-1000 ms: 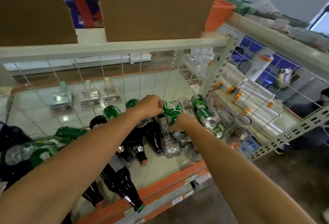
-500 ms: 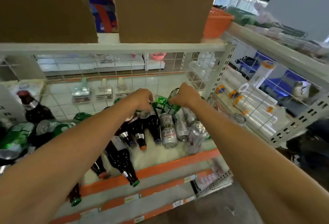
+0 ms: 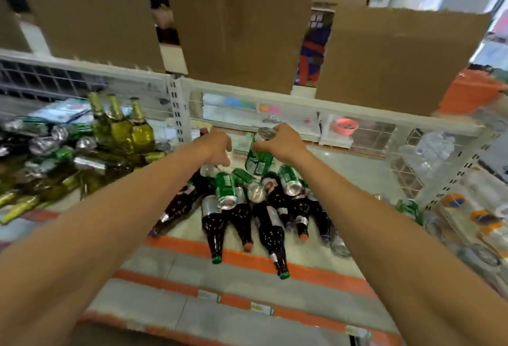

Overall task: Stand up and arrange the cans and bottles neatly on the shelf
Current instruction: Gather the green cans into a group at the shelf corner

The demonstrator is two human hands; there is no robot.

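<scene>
one green can hangs near upright over the dark bottles lying on the shelf, right hand clamped round its top rim; left hand curls downward, hold unclear. probably light, thin-walled, slick: grip the sides.

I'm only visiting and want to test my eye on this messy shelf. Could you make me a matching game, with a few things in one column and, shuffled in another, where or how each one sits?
Things
1. green can
2. dark bottles
3. yellow-green bottles
4. cardboard boxes

Places or states
A. standing upright at the left
B. on the upper shelf
C. gripped by the right hand
D. lying on their sides on the lower shelf

Pairs: 1-C, 2-D, 3-A, 4-B
</scene>
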